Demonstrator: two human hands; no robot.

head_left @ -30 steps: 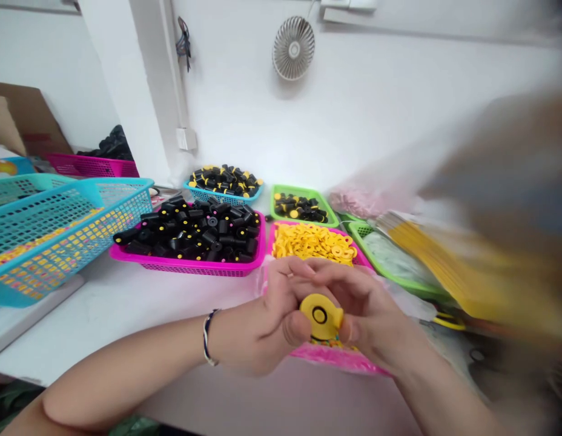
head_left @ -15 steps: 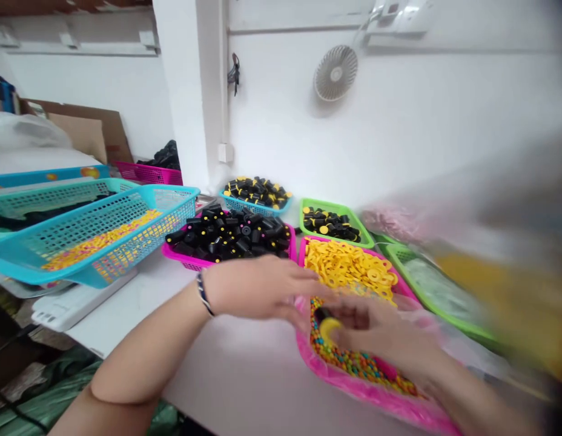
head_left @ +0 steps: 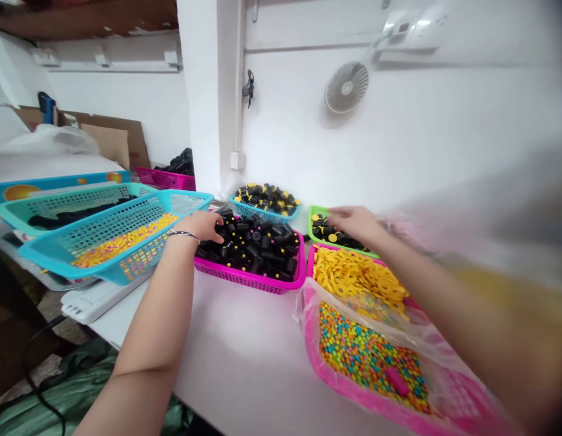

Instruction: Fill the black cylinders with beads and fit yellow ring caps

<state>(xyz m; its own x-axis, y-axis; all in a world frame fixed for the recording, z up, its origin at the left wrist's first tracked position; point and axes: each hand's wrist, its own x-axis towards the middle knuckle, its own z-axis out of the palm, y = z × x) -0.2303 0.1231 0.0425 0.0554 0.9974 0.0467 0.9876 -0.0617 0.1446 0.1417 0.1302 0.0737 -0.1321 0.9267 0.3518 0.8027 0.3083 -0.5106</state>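
Note:
My left hand (head_left: 207,227) is at the left end of a pink basket (head_left: 263,284) of black cylindrical parts (head_left: 256,245), its fingers curled at the parts; whether it grips one is too small to tell. Over the small green basket (head_left: 314,212) of black and yellow parts (head_left: 333,235), my right hand (head_left: 353,223) reaches in, fingertips down and partly hidden. Below it, yellow ring-shaped pieces (head_left: 353,272) fill a pink basket. Nearest me, a plastic-lined pink tray (head_left: 310,330) holds small multicoloured beads (head_left: 358,345) and a pink piece (head_left: 398,381).
At the left, a blue basket (head_left: 103,266) holds yellow and pink bits, beside a teal basket (head_left: 17,212) with black items. A blue basket (head_left: 263,213) of black and yellow parts stands by the wall. A white power strip (head_left: 94,300) lies at the table edge.
My left hand has moved left to the black parts. My right hand has gone from the bead tray up to the green basket, and the black and yellow part it held is no longer visible there.

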